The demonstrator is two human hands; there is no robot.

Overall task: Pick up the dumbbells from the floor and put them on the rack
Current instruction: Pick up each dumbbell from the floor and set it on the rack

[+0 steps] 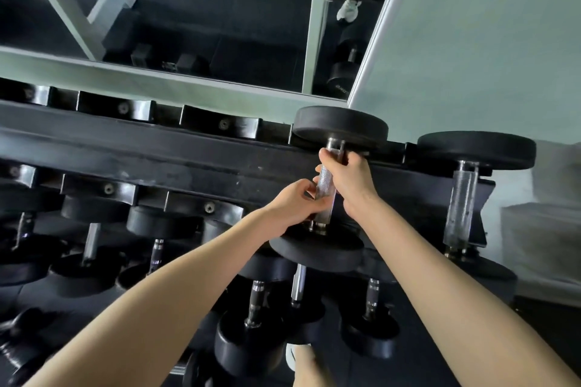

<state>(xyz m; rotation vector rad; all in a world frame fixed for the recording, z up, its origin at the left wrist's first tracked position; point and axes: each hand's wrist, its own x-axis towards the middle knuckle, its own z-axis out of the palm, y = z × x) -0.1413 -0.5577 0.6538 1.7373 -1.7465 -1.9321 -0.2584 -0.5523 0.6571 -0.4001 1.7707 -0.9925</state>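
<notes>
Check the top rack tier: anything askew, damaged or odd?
Nothing stands out. The held dumbbell, gripped by the left hand and right hand, lies roughly parallel to the neighbouring dumbbell on the rack. No damage shows. Whether its heads are fully seated cannot be told.

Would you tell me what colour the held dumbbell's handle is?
Silver, with a fine knurled pattern; the handle shows best in the head view.

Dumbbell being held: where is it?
Head view, right of centre: held dumbbell at the rack's top tier, left hand and right hand gripping it, left of a racked dumbbell.
</notes>
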